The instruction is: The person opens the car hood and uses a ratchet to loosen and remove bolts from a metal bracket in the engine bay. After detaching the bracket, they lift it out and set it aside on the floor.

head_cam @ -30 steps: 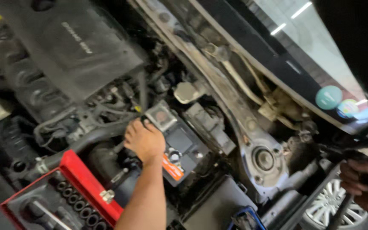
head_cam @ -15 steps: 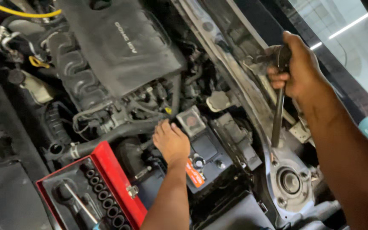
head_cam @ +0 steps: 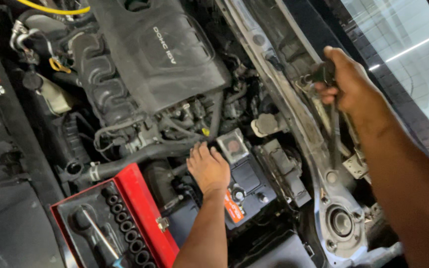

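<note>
Below, head view, looking down into an open engine bay. Left hand [head_cam: 208, 167] lies palm down, fingers spread flat, on the near end of the black battery [head_cam: 244, 191]; it presses rather than grasps, closing on nothing. Battery sits at the centre of the bay, between the thick black hose [head_cam: 140, 156] and the grey strut tower [head_cam: 341, 223], with an orange label near the wrist. Right hand [head_cam: 346, 82] is raised over the metal edge below the windscreen [head_cam: 398, 44], fist closed around the head of a long dark wrench [head_cam: 334, 126], whose handle hangs straight down toward the strut tower. Black plastic engine cover [head_cam: 160, 54] fills the upper middle of the view, with a ribbed intake duct [head_cam: 98, 84] on its left. Red socket case [head_cam: 125, 223] lies open at lower left, just beside the left forearm, holding a row of sockets [head_cam: 125, 226] and a ratchet [head_cam: 95, 233]. Yellow cable [head_cam: 50, 9] crosses the top left corner.
</note>
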